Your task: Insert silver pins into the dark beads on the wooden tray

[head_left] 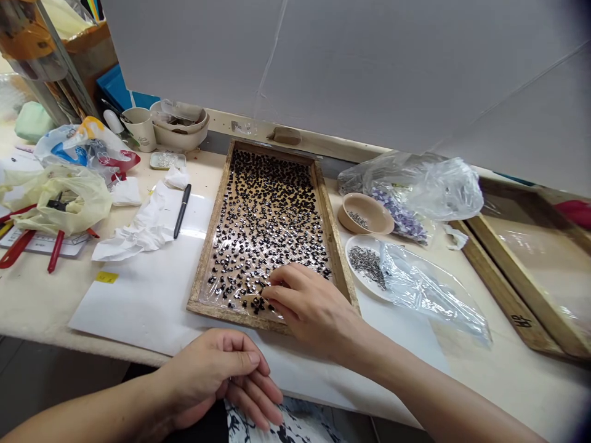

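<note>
Around wooden tray (205,247) on table (39,301): 1 pen (182,210) to its left, 1 tan bowl (365,213) + 1 white plate (364,266) to its right. Black beads (268,209) cover the tray, too many to count. Right hand (314,307): grip nearly together, fingertips on beads at near edge; can't tell if it's pinching one. Left hand (221,372) at table edge, grip loosely closed.

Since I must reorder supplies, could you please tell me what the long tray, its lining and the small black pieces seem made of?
The long rectangular tray looks like bare wood: matte brown, rough, worn rim. Its lining seems thin clear plastic film: wrinkled, glaring. The small black pieces are glossy with bright glints, perhaps glass or plastic; I cannot tell which.
</note>
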Action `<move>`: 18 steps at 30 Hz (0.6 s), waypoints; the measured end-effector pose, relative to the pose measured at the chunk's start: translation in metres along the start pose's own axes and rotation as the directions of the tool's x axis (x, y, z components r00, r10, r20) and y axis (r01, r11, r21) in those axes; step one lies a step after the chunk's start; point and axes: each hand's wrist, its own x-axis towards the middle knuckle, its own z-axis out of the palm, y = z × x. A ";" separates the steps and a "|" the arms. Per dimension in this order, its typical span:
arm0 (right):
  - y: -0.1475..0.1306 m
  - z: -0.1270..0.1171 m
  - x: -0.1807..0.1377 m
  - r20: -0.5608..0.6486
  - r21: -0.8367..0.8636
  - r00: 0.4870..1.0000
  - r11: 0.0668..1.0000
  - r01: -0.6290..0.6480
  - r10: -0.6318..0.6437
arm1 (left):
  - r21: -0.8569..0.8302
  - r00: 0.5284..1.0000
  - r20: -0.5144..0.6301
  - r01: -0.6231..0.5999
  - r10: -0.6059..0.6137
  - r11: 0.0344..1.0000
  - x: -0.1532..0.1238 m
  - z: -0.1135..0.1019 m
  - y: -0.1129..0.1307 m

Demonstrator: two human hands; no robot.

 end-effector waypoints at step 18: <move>-0.003 0.012 0.006 0.050 -0.009 0.998 0.999 0.040 -0.040 | 0.005 1.000 0.015 0.000 0.000 1.000 -0.001 -0.001 0.001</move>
